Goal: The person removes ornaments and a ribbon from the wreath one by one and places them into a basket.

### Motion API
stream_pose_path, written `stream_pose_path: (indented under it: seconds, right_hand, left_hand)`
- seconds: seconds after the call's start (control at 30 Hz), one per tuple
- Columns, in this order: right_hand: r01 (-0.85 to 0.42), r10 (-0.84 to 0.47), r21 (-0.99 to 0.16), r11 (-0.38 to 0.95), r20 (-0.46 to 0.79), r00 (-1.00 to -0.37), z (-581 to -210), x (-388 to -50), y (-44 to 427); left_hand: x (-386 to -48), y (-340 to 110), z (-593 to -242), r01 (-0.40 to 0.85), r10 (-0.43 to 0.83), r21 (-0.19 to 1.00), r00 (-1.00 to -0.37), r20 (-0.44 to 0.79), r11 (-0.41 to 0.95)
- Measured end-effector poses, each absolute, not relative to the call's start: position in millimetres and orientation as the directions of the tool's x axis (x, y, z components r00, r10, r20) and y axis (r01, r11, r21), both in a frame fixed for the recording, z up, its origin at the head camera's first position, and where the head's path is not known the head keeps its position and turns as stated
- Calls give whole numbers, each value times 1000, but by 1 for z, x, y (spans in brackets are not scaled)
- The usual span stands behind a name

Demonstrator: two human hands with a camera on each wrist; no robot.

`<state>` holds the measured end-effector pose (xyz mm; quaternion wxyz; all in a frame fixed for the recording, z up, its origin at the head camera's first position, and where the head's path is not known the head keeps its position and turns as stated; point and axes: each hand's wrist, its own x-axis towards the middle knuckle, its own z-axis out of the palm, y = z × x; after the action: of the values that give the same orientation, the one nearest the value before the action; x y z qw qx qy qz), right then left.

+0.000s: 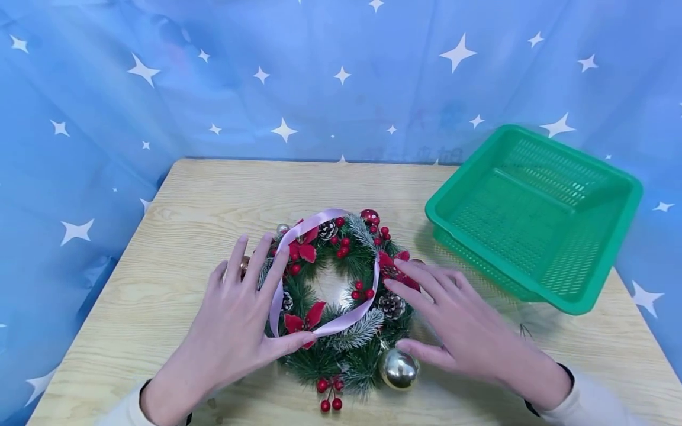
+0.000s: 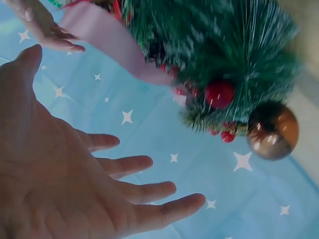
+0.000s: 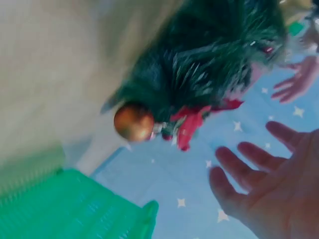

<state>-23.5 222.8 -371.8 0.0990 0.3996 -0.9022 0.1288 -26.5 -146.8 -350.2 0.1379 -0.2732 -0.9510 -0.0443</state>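
Note:
A Christmas wreath point(image 1: 359, 322) of green sprigs lies on the table, decorated with red flowers, berries, pinecones and baubles. A pale purple ribbon point(image 1: 341, 322) loops over its top. My left hand point(image 1: 234, 319) is spread above the wreath's left side, fingers extended and thumb reaching over its front part. On the other side, my right hand point(image 1: 460, 322) hovers by the red flower and the gold bauble point(image 1: 399, 369), fingers extended. Both wrist views show bare palms with nothing in them, apart from the greenery. Whether any fingertip touches the wreath in the head view, I cannot tell.
A green plastic basket point(image 1: 533, 284) stands at the table's right rear, tilted in view, with nothing seen inside. The wooden table point(image 1: 160, 248) meets a blue star-patterned cloth point(image 1: 341, 106) behind and at the left. A small dark sprig point(image 1: 526, 331) lies near the right forearm.

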Motion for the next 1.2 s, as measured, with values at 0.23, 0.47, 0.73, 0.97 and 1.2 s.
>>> stream_pose_path:
  seconds: [0.23,0.47,0.73,0.97,1.2]
  right_hand:
    - [-670,-646,-291,683,188,-740,-381,-3,223]
    - [-608,-594,-381,697,169,-787,-391,12,224]
    - [-578,-533,-396,714,228,-815,-395,19,226]
    - [-493,-462,-457,740,188,-867,-398,27,222]
    - [-465,-469,-565,682,150,-870,-402,33,220]
  left_hand:
    - [-15,-148,-365,487,453,95,-856,249,868]
    - [-11,-153,-374,460,440,170,-886,144,871]
    - [-12,-149,-387,472,436,267,-881,185,840]
    - [-12,-145,-395,470,410,289,-879,244,834]
    - [-6,-136,-399,429,345,313,-892,291,847]
